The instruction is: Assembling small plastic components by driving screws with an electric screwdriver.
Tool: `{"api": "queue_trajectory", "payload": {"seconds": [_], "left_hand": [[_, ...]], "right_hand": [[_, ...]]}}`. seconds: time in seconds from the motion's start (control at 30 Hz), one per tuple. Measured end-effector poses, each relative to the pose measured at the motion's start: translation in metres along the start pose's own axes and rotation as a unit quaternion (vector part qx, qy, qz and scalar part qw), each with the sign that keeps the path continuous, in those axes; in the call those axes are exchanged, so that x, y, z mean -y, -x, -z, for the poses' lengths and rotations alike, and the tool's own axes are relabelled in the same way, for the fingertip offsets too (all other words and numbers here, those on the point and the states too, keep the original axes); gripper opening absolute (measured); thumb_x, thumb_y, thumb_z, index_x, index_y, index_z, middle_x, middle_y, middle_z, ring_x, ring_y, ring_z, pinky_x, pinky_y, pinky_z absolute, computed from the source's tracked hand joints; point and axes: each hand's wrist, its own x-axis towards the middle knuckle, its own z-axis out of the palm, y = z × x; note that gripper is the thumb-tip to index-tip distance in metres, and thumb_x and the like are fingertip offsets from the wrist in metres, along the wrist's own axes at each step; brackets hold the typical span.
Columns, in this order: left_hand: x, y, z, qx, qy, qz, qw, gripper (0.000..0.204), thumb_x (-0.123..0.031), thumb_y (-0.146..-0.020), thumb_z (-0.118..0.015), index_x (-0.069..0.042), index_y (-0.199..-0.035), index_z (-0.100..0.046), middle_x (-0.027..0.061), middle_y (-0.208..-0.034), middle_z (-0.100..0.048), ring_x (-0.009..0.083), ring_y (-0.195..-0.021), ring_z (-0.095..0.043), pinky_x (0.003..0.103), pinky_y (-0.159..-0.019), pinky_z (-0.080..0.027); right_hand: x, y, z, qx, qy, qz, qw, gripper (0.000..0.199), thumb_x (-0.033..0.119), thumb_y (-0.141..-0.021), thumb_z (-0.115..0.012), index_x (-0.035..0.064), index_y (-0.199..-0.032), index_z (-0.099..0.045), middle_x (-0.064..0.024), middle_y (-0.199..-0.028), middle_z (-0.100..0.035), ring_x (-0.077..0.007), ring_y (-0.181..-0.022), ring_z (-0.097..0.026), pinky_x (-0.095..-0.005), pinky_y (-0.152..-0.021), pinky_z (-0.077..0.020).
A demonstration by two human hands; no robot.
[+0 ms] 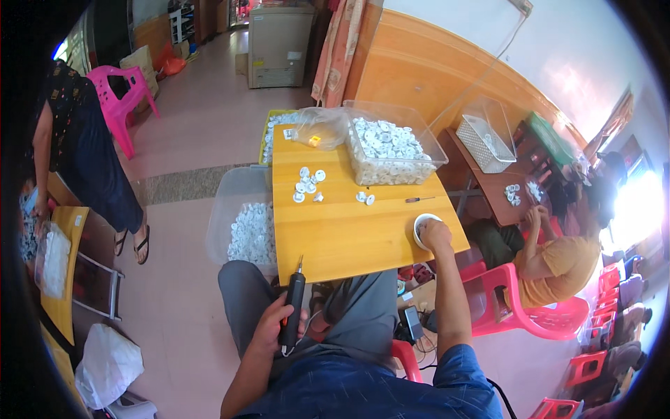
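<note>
My left hand [269,328] is wrapped round a black electric screwdriver [294,307], held upright over my lap with its bit pointing away from me, just off the table's near edge. At the right of the yellow wooden table [349,241], my right hand [437,236] reaches into a small white bowl [418,227]. The bowl hides its fingertips, and its contents are too small to name. Farther back lies a thin hand screwdriver [420,200]. Several white round plastic parts [306,183] sit loose at the table's left, with a few more [365,199] near the middle.
A clear bin [436,159] heaped with white parts stands at the table's far right, beside a plastic bag [322,124]. Left of the table is another clear bin [222,209]. One person [558,269] sits at a brown table on the right; another [91,153] stands at left.
</note>
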Motion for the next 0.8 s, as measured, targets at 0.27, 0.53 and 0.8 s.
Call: {"api": "queue_trajectory", "payload": {"seconds": [0.27,0.53,0.8], "left_hand": [[0.002,0.000,0.000,-0.003,0.001,-0.003,1.000,0.041,-0.022,-0.095,-0.051,-0.003,-0.131,-0.048,0.0115,-0.094,-0.064,0.0184,-0.069,-0.064,0.032,-0.057,-0.057],[0.003,0.000,0.001,-0.005,0.034,0.007,0.999,0.040,-0.019,-0.098,-0.049,-0.007,-0.135,-0.042,0.0123,-0.091,-0.065,0.0196,-0.066,-0.065,0.032,-0.056,-0.055],[0.001,0.001,-0.001,0.001,0.039,0.005,0.999,0.039,-0.018,-0.097,-0.049,-0.006,-0.134,-0.044,0.0130,-0.092,-0.064,0.0197,-0.067,-0.064,0.032,-0.055,-0.055]], "right_hand": [[-0.016,-0.003,-0.007,-0.040,-0.042,0.010,0.998,0.036,0.036,-0.093,-0.056,0.0028,-0.101,-0.069,-0.0235,-0.095,-0.071,-0.0403,-0.091,-0.069,-0.0494,-0.083,-0.0543],[-0.016,-0.001,-0.004,-0.029,-0.036,0.023,0.999,0.035,0.036,-0.093,-0.060,0.0014,-0.097,-0.068,-0.0239,-0.093,-0.071,-0.0401,-0.090,-0.069,-0.0498,-0.082,-0.0536],[-0.016,0.002,-0.005,-0.071,-0.060,0.040,0.995,0.026,0.027,-0.092,-0.061,0.0020,-0.096,-0.065,-0.0228,-0.091,-0.070,-0.0408,-0.090,-0.068,-0.0502,-0.082,-0.0526]]}}
